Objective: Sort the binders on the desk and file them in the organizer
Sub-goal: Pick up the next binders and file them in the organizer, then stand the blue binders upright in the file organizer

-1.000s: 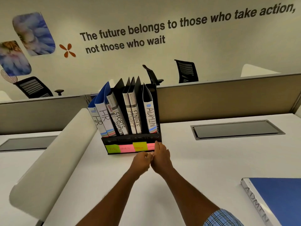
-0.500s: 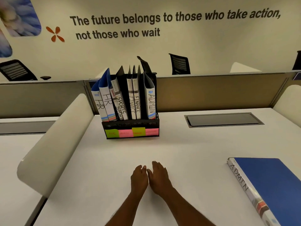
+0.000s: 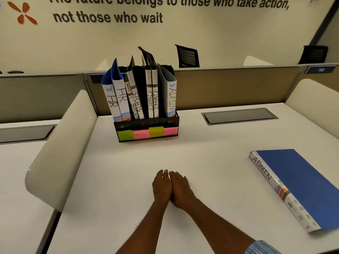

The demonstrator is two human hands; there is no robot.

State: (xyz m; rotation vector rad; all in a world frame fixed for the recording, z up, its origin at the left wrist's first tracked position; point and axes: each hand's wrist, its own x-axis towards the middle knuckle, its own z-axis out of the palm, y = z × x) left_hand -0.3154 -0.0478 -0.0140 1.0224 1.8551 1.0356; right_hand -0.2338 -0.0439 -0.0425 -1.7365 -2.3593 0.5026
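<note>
Presently, both hands lay flat on the desk (image 3: 201, 162), palms down. The left hand (image 3: 162, 184) and right hand (image 3: 180, 186) touched side by side, fingers straight and close together, holding nothing. One blue binder marked ADMIN (image 3: 297, 184) lay flat at the right, well apart from the hands and not yet filed. The organizer (image 3: 145, 123) stood at the back of the desk w/ HR, SPORTS, FINANCE and one ADMIN binder (image 3: 170, 99) upright inside.

Probable faults:
- The ADMIN slot at the right end looked part-filled, so the incoming binder could jam vs. the filed one or push the light organizer backward.
- A 1-hand lift by the cover could let the binder flap open.

Change vs. 1.0 s earlier: the hands were then at the sticky labels (image 3: 140, 134) on the organizer front. They had since withdrawn to the near desk area, and more of the loose binder was in view.
</note>
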